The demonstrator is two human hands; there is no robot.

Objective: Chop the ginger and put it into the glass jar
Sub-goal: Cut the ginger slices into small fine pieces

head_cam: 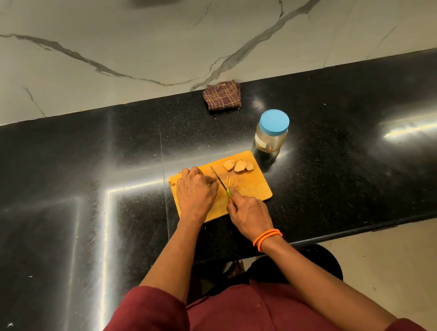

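Chopping step: I've got my left hand [196, 192], fingers curled, pinning ginger on the orange cutting board [258, 188]; right hand [247, 213] fingers clamped on green-handled knife [220, 180]. Next: more cuts, w/ blue-lidded glass jar [272, 132] unopened.

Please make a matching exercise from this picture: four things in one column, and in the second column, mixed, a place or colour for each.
Things:
1. jar lid
2. knife handle
3. folded cloth
4. ginger slices

Descriptions:
A. at the back of the counter, by the wall
B. blue
C. on the far part of the cutting board
D. green, in the right hand

Pairs: 1-B, 2-D, 3-A, 4-C
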